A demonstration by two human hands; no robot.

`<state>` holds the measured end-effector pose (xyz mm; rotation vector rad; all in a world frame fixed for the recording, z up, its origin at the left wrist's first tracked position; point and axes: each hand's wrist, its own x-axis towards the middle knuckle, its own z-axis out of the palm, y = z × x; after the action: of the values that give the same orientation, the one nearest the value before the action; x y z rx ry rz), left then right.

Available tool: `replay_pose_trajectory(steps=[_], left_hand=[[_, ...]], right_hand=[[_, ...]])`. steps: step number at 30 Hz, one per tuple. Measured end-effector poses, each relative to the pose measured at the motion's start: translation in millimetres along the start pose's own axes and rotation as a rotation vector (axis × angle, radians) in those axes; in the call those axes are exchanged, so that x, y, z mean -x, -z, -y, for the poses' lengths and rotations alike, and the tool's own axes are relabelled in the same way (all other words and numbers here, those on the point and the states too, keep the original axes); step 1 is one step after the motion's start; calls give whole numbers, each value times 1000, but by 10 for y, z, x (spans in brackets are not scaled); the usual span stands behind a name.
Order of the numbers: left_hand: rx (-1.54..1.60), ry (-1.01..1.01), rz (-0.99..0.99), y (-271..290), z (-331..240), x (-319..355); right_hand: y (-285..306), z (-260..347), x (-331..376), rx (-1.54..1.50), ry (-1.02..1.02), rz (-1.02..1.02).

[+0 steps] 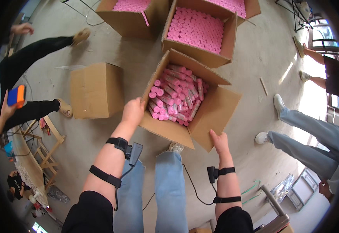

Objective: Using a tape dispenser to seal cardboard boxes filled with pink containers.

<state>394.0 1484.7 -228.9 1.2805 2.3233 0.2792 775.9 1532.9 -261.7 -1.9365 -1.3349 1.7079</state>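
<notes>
An open cardboard box [212, 110] is between my hands, tilted and turned at an angle. Inside lies a loose heap of clear tubes with pink caps [177, 93], pointing in many directions. My left hand [133, 112] is closed on the box's left edge, its fingertips partly hidden behind the cardboard. At the near right, my right hand [219, 142] pinches the corner of a folded-out flap, thumb on top. Black straps with small devices and cables are on both my forearms.
Beyond stands an open carton [227, 50] packed with upright pink-capped tubes, with two more filled cartons behind it. A closed carton [93, 91] sits to the left. One person at left holds a blue-and-orange object [16, 96]; others stand at right. A metal rail [272, 202] is at lower right.
</notes>
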Motion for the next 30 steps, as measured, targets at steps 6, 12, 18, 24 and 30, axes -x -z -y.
replay_pose_trajectory(steps=[6,12,18,24,30], left_hand=[[-13,-56,52,-99,99,89],[-66,-45,104,188,574,171],[-160,8,113,638,2116,1576],[-268,196,110,933,3092,2081],[-268,372,47,968,3160,2107]], right_hand=[[-211,216,96,497,136,-82],[-613,604,236,645,63,1],[-2064,-427,1897,541,74,202],[-3094,-749,2559,366,22,498],[-3201,-785,2433,327,-140,779]])
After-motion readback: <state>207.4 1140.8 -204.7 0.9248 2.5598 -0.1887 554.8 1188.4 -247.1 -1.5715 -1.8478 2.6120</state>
